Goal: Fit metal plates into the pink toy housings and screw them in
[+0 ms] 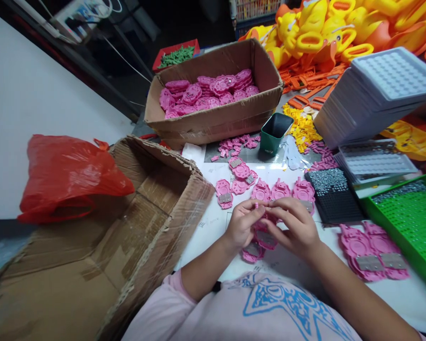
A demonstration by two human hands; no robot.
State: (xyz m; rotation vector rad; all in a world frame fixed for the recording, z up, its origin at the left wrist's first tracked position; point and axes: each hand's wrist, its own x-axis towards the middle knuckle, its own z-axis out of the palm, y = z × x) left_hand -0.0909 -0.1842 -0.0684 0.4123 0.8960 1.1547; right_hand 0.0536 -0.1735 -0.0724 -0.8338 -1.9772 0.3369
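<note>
Low in the middle of the frame, the left hand (pixel 242 222) and the right hand (pixel 294 226) meet over the white surface (pixel 213 227), fingers curled in and fingertips pinched together around a small pink piece (pixel 257 205) held between them. A pink plastic part (pixel 264 232) sits partly hidden under the palms; whether either hand grips it or it merely rests beneath them cannot be told. The step looks like fitting that small piece onto the part, a fiddly bit of assembly, so the next move probably calls for lining it up squarely and pressing it home with fine fingertip pressure rather than force. The part is flat, bright pink moulded plastic with a scalloped outline, and a grey metal plate shows on the portion peeking below the hands. More of the same lie in a row (pixel 280 189) just above the hands, and a pair (pixel 372 248) lies at the lower right. A cardboard box (pixel 216 121) of pink parts stands in the upper middle, a green cup (pixel 275 132) beside it, a black tray (pixel 333 194) and a green tray (pixel 412 218) at the right, and an open carton (pixel 102 246) at the left.
</note>
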